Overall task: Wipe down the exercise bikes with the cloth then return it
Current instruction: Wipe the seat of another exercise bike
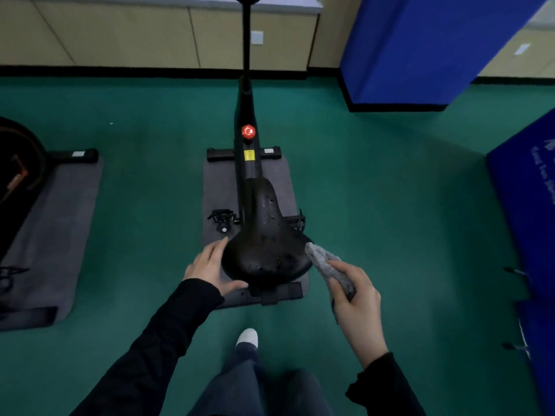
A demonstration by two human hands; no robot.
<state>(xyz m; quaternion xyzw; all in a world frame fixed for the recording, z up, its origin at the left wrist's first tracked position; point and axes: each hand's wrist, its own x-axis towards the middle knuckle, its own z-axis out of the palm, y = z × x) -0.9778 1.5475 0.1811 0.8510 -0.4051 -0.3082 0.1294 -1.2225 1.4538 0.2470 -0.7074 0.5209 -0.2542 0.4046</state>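
Observation:
A black exercise bike (247, 151) stands on a grey mat in front of me, its frame running away toward the wall with a red knob (248, 132) on it. Its black saddle (264, 244) is closest to me. My left hand (210, 267) rests against the saddle's left rear edge, fingers along the side and thumb under the back rim. My right hand (356, 298) grips a grey cloth (329, 267), whose tip touches the saddle's right rear edge.
A second bike (18, 175) on its own grey mat (57, 223) stands at the left edge. Blue padded mats lean at the right (522, 211) and back right (414, 46). Green floor surrounds the bikes. A cabinet wall (120, 34) runs along the back.

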